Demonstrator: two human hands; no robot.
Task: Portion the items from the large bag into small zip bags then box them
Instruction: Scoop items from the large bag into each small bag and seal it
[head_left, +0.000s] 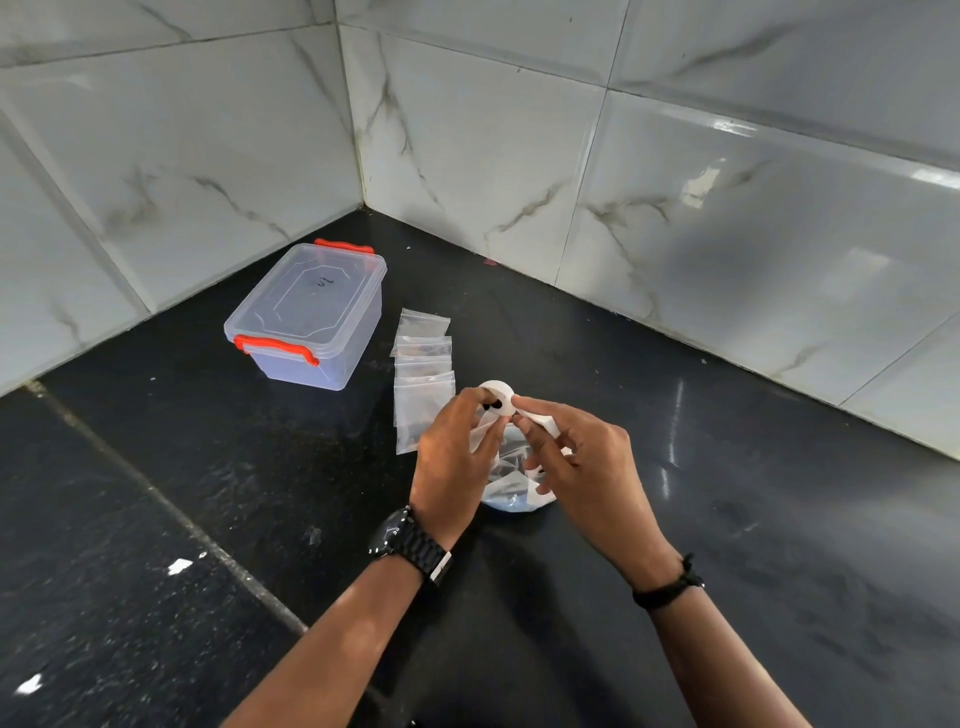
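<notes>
Far left: clear plastic box (306, 317) w/ orange latches, lid on, sitting on the black countertop (156, 493) near the tiled corner. Not yet used for boxing, by the look of it.

Just right of box: row of small zip bags (423, 379) lying flat, overlapping, running from back toward the hands. Contents too dim to tell; some dark specks maybe.

Centre: left hand (457, 457), watch on wrist, fingers curled, pinching the edge of a white round scoop (497, 399) w/ a few dark items in its bowl. Nearest zip bag sits just beside this hand.

Right of that: right hand (582, 467), thumb + fingers pinching the scoop's white handle end; lower fingers seem to touch the large bag (514, 483), which sits on the counter under/between both hands, mouth open upward, partly hidden.

Step, my read: portioning — a scoopful is out of the large bag, being counted or adjusted. Early-mid task; boxing not begun.

Next move needs: free one hand, pick up a small zip bag, open its mouth, tip scoop in w/o spilling. Scoop must stay level meanwhile.
</notes>
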